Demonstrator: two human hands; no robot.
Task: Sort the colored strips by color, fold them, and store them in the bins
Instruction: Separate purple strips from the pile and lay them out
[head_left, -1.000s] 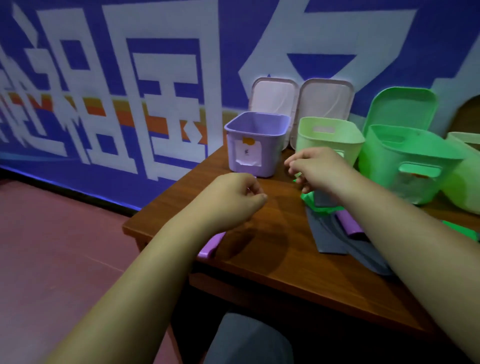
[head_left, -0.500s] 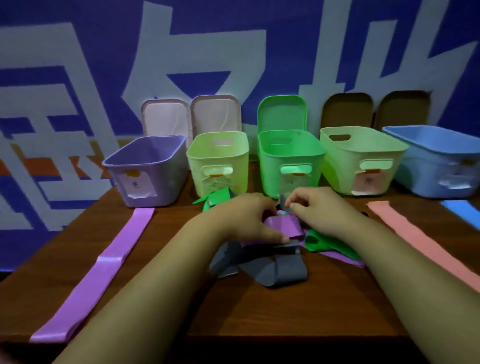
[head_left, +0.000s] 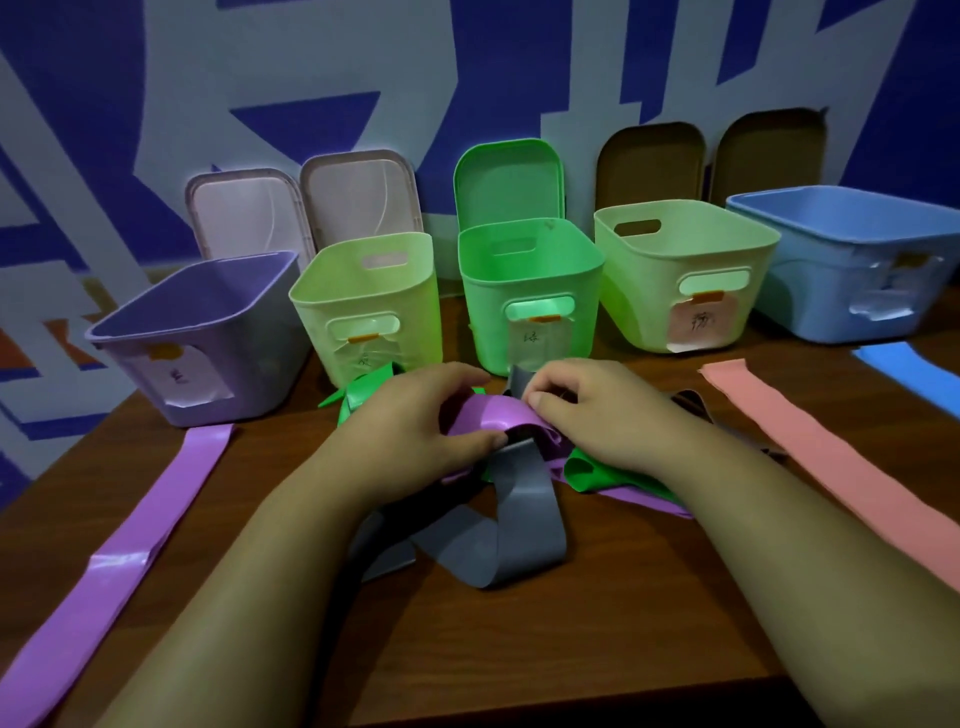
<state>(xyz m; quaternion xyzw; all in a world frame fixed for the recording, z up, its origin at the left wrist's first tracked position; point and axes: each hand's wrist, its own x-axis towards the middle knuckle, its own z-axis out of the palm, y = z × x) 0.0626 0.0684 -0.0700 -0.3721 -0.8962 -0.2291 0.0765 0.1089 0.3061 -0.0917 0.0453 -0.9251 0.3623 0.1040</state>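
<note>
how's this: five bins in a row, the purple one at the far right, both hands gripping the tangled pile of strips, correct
Wrong end: the head view shows the purple bin at the far left; the blue bin is far right. The rest holds: five bins in a row, left hand and right hand gripping the tangled pile.

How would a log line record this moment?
left hand: grips tangled purple strip | right hand: pinches same strip | gray strip: on table

Tangled strips (head_left: 519, 530) — just before five bins (head_left: 530, 291)
</note>
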